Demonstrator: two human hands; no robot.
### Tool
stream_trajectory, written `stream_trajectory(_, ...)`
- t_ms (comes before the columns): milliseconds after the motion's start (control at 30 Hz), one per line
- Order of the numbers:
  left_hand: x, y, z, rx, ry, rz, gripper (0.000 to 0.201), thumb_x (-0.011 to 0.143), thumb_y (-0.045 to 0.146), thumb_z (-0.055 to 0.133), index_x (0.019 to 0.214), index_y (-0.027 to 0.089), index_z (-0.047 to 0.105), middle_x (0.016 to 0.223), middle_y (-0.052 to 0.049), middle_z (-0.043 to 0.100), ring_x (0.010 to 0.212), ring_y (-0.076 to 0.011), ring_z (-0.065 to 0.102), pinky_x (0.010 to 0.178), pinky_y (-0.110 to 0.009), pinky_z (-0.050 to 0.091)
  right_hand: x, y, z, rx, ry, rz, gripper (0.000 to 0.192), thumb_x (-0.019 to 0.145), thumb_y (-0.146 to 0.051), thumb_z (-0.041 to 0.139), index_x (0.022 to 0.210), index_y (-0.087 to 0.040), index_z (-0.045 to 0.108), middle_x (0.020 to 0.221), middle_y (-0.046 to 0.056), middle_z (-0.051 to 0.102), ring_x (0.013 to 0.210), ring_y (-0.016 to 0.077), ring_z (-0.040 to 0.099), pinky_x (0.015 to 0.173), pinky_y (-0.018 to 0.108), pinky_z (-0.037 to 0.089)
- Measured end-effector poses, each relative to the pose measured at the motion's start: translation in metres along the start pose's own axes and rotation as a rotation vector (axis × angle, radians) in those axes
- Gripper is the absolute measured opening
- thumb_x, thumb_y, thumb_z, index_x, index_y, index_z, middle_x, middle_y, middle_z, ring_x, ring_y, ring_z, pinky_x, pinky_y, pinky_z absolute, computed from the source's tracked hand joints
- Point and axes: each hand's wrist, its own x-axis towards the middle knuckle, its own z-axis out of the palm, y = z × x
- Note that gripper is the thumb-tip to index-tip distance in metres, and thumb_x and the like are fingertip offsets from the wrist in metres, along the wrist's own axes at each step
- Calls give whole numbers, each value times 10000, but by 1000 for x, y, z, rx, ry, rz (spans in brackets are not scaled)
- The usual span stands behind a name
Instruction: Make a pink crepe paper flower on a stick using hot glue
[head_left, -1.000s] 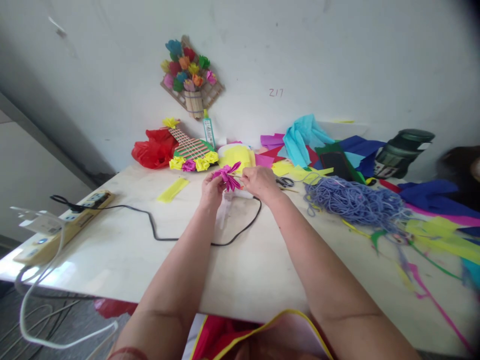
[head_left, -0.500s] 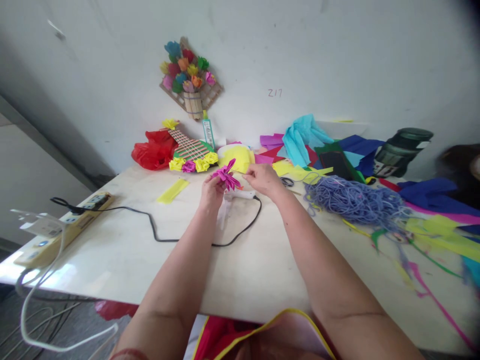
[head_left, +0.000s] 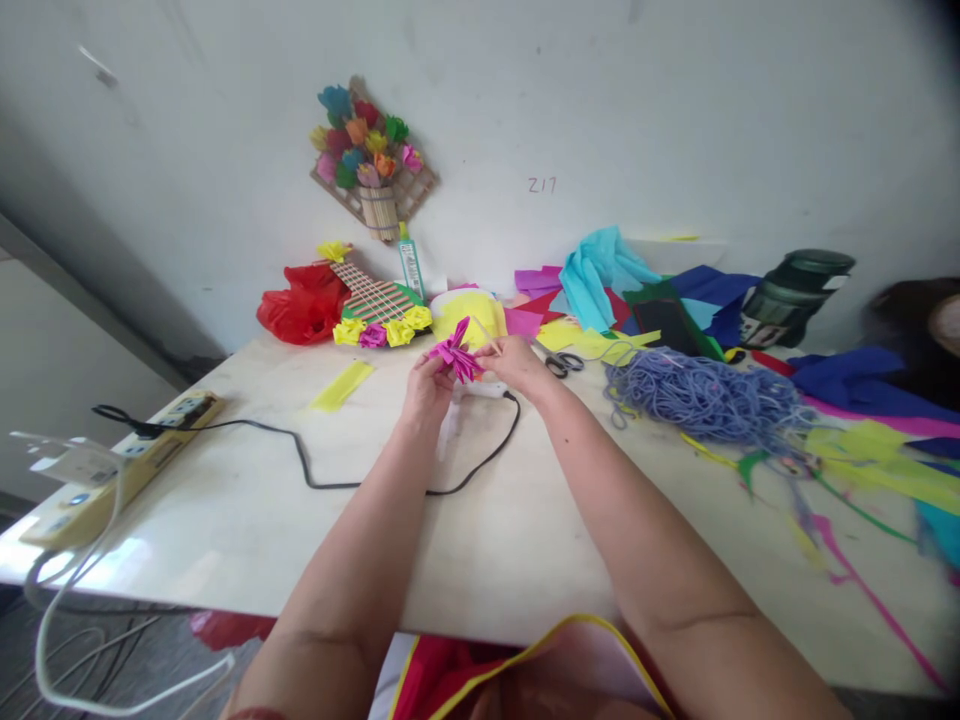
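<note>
My left hand (head_left: 427, 385) is closed around the base of a magenta paper flower (head_left: 456, 352), whose narrow petals point up and to the right. From the right, my right hand (head_left: 514, 362) meets the petals with its fingers pinched. A thin pale stick (head_left: 484, 332) shows at those fingers, slanting up to the left. Under the hands lies a white glue gun (head_left: 484, 389), partly hidden, with a black cord running from it. Just right of my right hand are black-handled scissors (head_left: 564, 363).
A guitar-shaped craft (head_left: 379, 300) with paper flowers stands by the wall, beside red plastic (head_left: 304, 305). A yellow strip (head_left: 343, 386) lies left of my hands. Tangled blue-purple cord (head_left: 705, 395), coloured paper (head_left: 600, 275) and a dark bottle (head_left: 796, 297) fill the right. A power strip (head_left: 127, 470) lies at left.
My right hand has moved left and slightly down to the flower's petals. The pale stick now shows at its fingers, and the scissors are more exposed. My left hand keeps hold of the flower.
</note>
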Motion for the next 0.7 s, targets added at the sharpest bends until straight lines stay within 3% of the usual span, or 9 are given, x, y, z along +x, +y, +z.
stream_trajectory(267, -7, 6, 3, -34, 9, -57, 118, 659, 185, 588, 776, 179, 598, 751, -36, 670, 755, -173, 647, 731, -313, 518, 4, 7, -11, 105, 72, 19, 117, 642, -132, 559, 726, -123, 640, 629, -4, 583, 600, 94, 522, 598, 214, 416)
stream_trajectory(467, -8, 9, 1, -19, 17, -121, 251, 685, 355, 620, 865, 183, 588, 692, -41, 661, 662, -188, 646, 674, -335, 510, 6, 15, -19, 218, -55, 81, 86, 608, -155, 541, 687, -147, 575, 500, -56, 423, 429, 61, 346, 418, 204, 264)
stream_trajectory(700, -8, 10, 3, 71, -29, -173, 237, 691, 326, 632, 875, 177, 606, 614, -11, 625, 522, -132, 572, 524, -250, 433, 2, 14, -23, 255, -152, 108, 92, 553, -135, 531, 567, -168, 446, 477, -81, 325, 405, 34, 264, 400, 204, 192)
